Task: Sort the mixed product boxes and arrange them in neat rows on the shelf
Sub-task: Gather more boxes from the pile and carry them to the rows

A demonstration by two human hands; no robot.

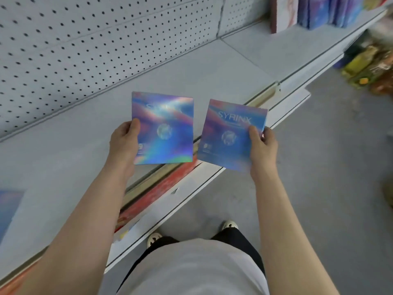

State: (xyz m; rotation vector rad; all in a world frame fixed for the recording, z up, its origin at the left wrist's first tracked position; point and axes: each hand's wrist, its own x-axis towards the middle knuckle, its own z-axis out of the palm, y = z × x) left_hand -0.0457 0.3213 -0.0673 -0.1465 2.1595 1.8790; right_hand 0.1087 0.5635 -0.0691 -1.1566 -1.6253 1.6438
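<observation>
The left hand [124, 138] pinched a holographic blue box [162, 128] at its left edge, thumb on the printed face and the other fingers hidden behind it. The right hand [262, 145] gripped a second box of the same design [229, 133] at its right edge, thumb on the face and fingers curled round the side; whether it held one box or a thin stack could not be told. Both boxes hung face-up in the air, side by side and just apart, the left one over the front part of the shelf [85, 128], the right one over its front edge and beyond. Each grip was a one-sided pinch on a glossy face, so a box could probably pivot or slip as it was set down, and the right one would then fall past the edge to the floor [319, 167]. Laid flat instead of stood on edge, they would likely spoil the row. The shelf was pale grey, backed by a perforated panel [63, 39]. More boxes [319, 11] stood upright toward its far right end, another blue shape [9, 209] lay at its near left end, and red packaging [161, 188] showed on the shelf below.
</observation>
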